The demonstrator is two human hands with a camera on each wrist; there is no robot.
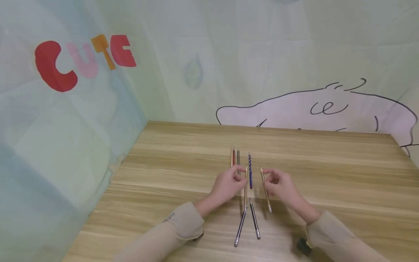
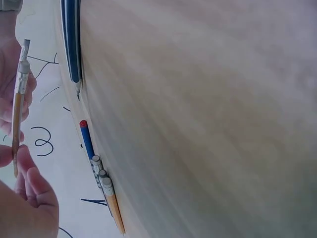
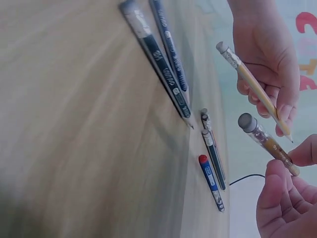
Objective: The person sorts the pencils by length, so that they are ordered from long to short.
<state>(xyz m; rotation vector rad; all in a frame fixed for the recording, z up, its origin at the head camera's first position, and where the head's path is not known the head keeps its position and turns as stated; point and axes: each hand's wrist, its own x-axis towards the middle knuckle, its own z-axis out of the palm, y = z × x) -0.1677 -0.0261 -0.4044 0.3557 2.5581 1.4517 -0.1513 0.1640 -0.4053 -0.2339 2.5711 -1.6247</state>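
Note:
Between thumb and fingers, my left hand pinches a yellow pencil near its sharpened end, its eraser end pointing back toward me. My right hand pinches another yellow pencil the same way, a short distance to the right. In the right wrist view both pencils are raised above the tabletop. A blue patterned pencil lies on the table between the hands. Nearer to me, two dark pencils with erasers lie at an angle to each other. Beyond my left hand lie a tan pencil, a red one and a black pencil, partly hidden.
The wood-grain table meets a pale printed cloth wall at its back and left. A small dark object shows by my right sleeve.

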